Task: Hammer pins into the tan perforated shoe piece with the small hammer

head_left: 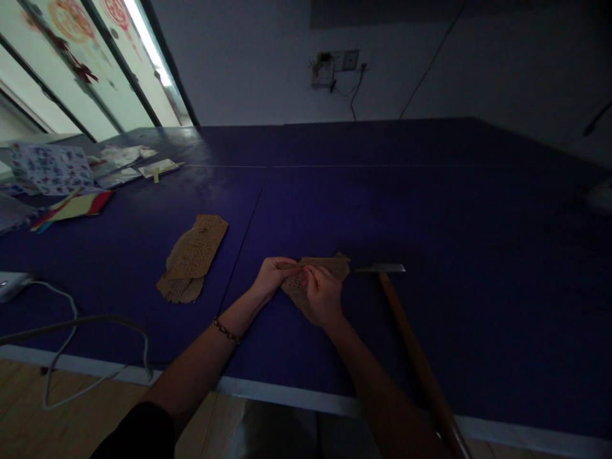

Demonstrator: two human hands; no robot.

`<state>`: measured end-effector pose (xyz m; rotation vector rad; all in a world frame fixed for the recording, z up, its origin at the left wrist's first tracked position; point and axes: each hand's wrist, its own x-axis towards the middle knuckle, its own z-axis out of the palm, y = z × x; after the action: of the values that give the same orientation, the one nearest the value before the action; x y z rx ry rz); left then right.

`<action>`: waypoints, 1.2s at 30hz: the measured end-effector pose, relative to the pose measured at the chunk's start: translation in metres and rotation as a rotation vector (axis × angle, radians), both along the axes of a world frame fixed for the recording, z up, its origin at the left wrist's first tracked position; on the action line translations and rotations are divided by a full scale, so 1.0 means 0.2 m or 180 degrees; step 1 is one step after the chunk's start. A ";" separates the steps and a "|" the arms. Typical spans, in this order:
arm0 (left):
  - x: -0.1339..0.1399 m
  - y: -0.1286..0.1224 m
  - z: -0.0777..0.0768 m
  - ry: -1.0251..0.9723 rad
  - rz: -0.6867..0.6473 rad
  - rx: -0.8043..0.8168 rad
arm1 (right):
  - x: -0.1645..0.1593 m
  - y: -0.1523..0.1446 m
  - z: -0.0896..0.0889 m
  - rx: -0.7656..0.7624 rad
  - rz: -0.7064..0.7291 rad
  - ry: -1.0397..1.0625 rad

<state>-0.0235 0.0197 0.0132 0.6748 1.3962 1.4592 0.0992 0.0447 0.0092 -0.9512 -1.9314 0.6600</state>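
Note:
Both hands work on a brown cardboard piece (341,270) dotted with small holes, low over the table. My left hand (273,278) pinches the left end of its narrow, strip-like upper edge. Close beside it, my right hand (323,292) is closed on the piece near the middle, covering much of it. To the right lies a tool with a long wooden handle (410,331) and a thin metal head (380,268), its handle reaching over the front edge. More brown perforated cardboard pieces (194,255) lie overlapping to the left of my hands.
The purple table (449,210) has a pale front edge (296,395). At far left lie a patterned bag (52,169), papers (125,156) and coloured sheets (79,205). A white cable (71,306) loops over the front left edge. Wall sockets (338,60) sit behind.

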 end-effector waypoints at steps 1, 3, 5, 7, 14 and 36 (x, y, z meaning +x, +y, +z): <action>0.00 0.00 0.00 0.0014 -0.0043 0.0009 | 0.00 0.00 0.00 0.0020 0.0003 -0.0018; 0.00 0.00 0.00 0.0068 -0.0080 0.0020 | 0.00 0.00 0.00 0.0049 0.0004 -0.0035; 0.01 0.00 0.00 0.0168 -0.0023 0.0008 | 0.01 0.00 0.00 0.0063 -0.0009 -0.0028; 0.01 0.00 0.01 0.0306 0.0074 -0.0019 | 0.01 0.00 -0.01 0.0061 -0.0017 -0.0007; 0.00 0.00 0.01 0.0549 -0.0040 -0.0078 | 0.03 0.00 0.04 -0.0401 -0.0086 -0.0002; -0.03 0.15 0.03 -0.0015 -0.0014 0.0105 | 0.82 -0.21 0.07 -0.0872 -0.1307 -0.3278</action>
<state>-0.0305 0.0492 0.0187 0.6947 1.3688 1.4823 0.2630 0.0033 0.0227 -2.0785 -2.3849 0.1693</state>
